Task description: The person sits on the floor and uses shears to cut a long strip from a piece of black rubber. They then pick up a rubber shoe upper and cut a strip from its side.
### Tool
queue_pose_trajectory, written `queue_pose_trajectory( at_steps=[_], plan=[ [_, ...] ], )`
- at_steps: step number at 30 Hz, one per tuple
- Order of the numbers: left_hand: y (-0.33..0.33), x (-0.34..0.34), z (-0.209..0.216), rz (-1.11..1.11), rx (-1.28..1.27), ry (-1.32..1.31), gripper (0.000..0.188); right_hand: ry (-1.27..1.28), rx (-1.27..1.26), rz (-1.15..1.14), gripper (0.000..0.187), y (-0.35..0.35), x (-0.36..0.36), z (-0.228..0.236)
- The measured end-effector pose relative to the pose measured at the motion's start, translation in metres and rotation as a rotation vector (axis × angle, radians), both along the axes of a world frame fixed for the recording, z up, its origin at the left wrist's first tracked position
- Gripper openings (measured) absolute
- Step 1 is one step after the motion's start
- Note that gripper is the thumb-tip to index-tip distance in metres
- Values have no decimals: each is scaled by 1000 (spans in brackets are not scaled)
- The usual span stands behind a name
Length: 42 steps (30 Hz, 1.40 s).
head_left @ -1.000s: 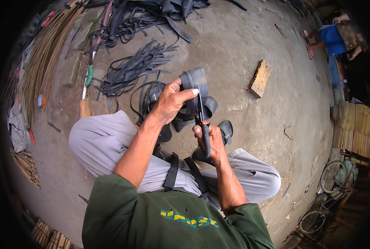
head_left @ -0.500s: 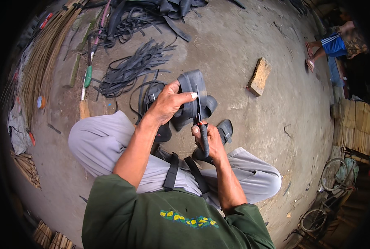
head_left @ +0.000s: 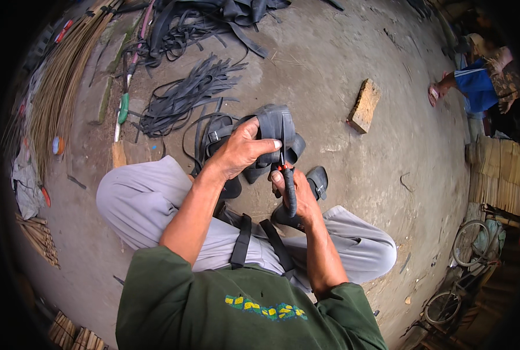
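My left hand [head_left: 240, 149] is closed on a wide dark rubber strip [head_left: 276, 121], its thumb pressed flat against the face. The strip curls over the fingers, and more of it hangs in a loop toward the ground. In my right hand [head_left: 301, 192] is a pair of scissors [head_left: 290, 189] with black-wrapped handles and a bit of red near the pivot. The blades point away from me and lie at the strip, just right of my left thumb. How far they are apart is hard to make out. Both hands are above the ground between my bent knees.
Thin cut rubber strips [head_left: 184, 96] lie in a heap beyond my left hand, with larger rubber pieces [head_left: 213, 17] farther off. A brick [head_left: 364, 106] rests on the ground at right. Long thin sticks [head_left: 67, 87] lean at far left. Another person's legs [head_left: 447, 86] show at upper right, above bicycles [head_left: 470, 242].
The blades have gone farther into the strip, so less of them shows. Both hands shifted slightly, the left a little toward me. The other person at upper right has moved a leg.
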<state>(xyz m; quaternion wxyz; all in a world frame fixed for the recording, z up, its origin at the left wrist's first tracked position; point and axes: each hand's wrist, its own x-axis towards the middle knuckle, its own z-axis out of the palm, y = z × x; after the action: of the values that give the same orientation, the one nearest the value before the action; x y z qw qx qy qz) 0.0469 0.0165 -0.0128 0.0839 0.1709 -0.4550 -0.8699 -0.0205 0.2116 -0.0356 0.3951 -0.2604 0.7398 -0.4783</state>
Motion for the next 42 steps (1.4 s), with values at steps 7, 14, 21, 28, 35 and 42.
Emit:
queue_pose_trajectory(
  at_steps=[7,14,21,28,35,42],
  plan=[
    [-9,-3,-2,66,50,3,43,-60,55,-29,54,5,8,2],
    [1,-2,-2,-1,14,-9,33,-20,-34,-54,52,1,1,-6],
    [-8,-3,-3,69,36,26,39,-59,2,-28,53,6,11,-7],
    [1,-2,-3,-8,30,10,45,-13,3,-22,59,3,-1,2],
    [-6,-2,0,42,40,43,39,-52,82,-7,55,4,7,2],
    [-3,-2,2,41,15,12,40,-45,-32,-24,52,6,3,-4]
  ],
)
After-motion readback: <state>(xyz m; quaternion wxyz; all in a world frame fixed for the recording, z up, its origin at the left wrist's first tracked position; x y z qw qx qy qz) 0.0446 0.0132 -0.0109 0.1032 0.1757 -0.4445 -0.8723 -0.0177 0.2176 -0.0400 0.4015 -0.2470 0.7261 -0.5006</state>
